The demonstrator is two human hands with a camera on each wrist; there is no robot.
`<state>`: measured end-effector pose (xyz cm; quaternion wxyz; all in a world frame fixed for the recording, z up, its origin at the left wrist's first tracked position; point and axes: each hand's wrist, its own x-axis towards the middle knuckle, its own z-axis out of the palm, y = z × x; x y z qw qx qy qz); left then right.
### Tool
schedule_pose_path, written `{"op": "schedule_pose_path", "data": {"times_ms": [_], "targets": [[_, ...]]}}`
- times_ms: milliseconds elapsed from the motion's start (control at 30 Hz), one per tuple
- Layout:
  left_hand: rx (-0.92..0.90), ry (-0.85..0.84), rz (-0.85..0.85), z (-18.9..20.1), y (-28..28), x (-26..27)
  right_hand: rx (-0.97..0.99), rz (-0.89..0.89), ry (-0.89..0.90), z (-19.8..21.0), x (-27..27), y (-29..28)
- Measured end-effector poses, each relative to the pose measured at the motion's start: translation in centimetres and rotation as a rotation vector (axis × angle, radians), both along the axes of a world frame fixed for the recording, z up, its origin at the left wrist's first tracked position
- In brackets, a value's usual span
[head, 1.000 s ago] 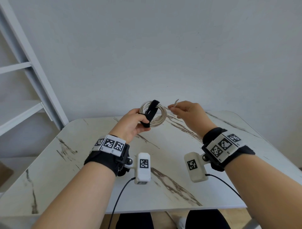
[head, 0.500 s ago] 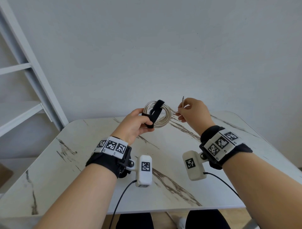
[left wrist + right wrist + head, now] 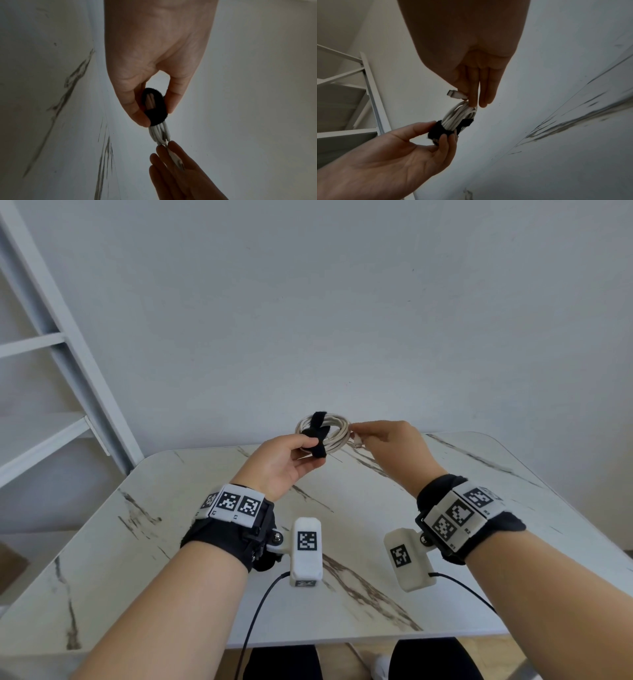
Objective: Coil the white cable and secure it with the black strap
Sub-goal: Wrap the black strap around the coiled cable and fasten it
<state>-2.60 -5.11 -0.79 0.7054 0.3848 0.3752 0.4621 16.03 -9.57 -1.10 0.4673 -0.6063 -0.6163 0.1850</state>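
The white cable (image 3: 334,430) is wound into a small coil and held above the far part of the marble table (image 3: 191,542). A black strap (image 3: 317,436) wraps round the coil's left side. My left hand (image 3: 313,448) pinches that strapped part between thumb and fingers; in the left wrist view the strap (image 3: 155,109) is a closed loop round the strands (image 3: 159,134). My right hand (image 3: 358,437) pinches the cable's loose plug end (image 3: 456,94) right against the coil's right edge (image 3: 458,116). Nothing lies between the two hands but the coil.
A white wall stands just behind the table. A white shelf frame (image 3: 61,378) rises at the left, beside the table's rounded corner. Wrist cameras with black leads (image 3: 253,618) hang below both wrists over the near table edge.
My right hand has swung the plug end from pointing upward, apart from the coil, down to the coil's right edge. The left hand has tilted the coil flatter.
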Motion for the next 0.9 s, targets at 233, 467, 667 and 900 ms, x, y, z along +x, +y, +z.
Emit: {"op": "schedule_pose_path", "data": {"times_ms": [233,467,667,900], "targets": [[-0.009,0.001,-0.027,-0.1,-0.3,0.3,0.036,-0.013,0.112,-0.1,0.0,0.0],[-0.02,0.009,-0.093,-0.2,-0.7,0.6,0.042,-0.028,0.259,0.1,-0.2,0.1],[-0.014,0.012,-0.076,-0.2,-0.7,0.7,-0.028,0.057,0.304,0.4,-0.2,-0.5],[-0.026,-0.019,-0.107,-0.1,-1.1,1.1,-0.01,0.013,0.327,0.5,-0.5,-0.2]]}}
